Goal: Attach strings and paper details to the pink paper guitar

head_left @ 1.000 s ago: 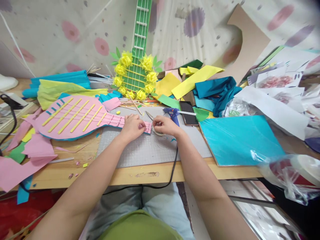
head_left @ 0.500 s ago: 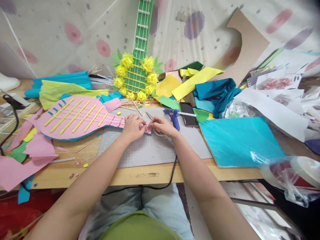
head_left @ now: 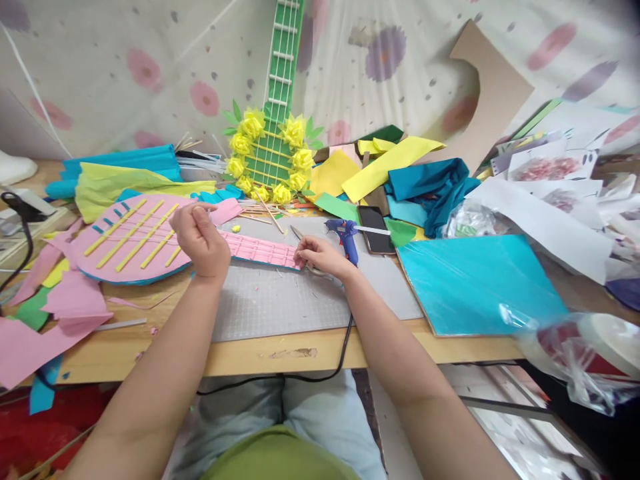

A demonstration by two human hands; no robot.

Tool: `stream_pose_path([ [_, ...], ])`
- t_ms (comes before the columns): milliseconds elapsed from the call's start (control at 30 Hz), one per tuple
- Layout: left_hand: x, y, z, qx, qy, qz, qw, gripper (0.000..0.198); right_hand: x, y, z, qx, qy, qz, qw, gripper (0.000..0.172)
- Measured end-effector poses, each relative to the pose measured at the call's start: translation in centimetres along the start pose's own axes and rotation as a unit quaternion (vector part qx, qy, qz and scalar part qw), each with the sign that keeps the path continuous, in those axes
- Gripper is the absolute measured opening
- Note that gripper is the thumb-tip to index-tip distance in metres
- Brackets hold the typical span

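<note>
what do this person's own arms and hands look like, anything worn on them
Both arms are bare as far as they show: no sleeve, watch or bracelet is in view. The left hand and right hand are ungloved, and I can make out no rings on the fingers. Below, an olive-green top and pale blue trousers are partly visible.
</note>
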State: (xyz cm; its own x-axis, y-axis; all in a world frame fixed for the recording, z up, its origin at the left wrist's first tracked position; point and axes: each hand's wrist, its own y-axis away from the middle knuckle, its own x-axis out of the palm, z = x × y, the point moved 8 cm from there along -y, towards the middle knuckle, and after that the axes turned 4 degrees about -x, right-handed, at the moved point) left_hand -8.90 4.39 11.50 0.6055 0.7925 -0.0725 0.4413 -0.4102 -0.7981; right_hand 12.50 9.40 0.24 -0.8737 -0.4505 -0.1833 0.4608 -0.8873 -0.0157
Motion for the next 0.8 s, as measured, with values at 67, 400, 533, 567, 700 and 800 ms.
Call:
stream_pose_path([
  [67,-0.8,-0.1,0.0,0.006,-0.008,-0.004,1.000,0.032,0.0,0.0,0.0,-0.007,-0.003,0.004,1.000,0.003],
  [400,7.4,5.8,-1.8,0.011,-0.100,0.369,0.924,0.024,-0.1,-0.1,-0.1,-0.004,-0.008,-0.003,1.000,0.005],
  [533,10.0,9.1,-2.0,0.072,-0.143,0.533,0.831,0.027,-0.3,0.1,0.2,-0.018,-0.029,0.015,0.999,0.011],
  [567,10.1,9.4,-2.0,0.081,-0.144,0.545,0.822,0.027,-0.3,0.2,0.3,-0.020,-0.030,0.027,0.999,0.013],
  [700,10.0,9.1,-1.2,0.071,-0.174,0.543,0.818,0.019,-0.3,0.5,0.4,-0.009,-0.032,0.046,0.998,0.018],
  [800,10.1,9.2,-0.6,0.060,-0.197,0.549,0.810,0.018,-0.5,0.5,0.5,-0.006,-0.036,0.038,0.999,0.018],
])
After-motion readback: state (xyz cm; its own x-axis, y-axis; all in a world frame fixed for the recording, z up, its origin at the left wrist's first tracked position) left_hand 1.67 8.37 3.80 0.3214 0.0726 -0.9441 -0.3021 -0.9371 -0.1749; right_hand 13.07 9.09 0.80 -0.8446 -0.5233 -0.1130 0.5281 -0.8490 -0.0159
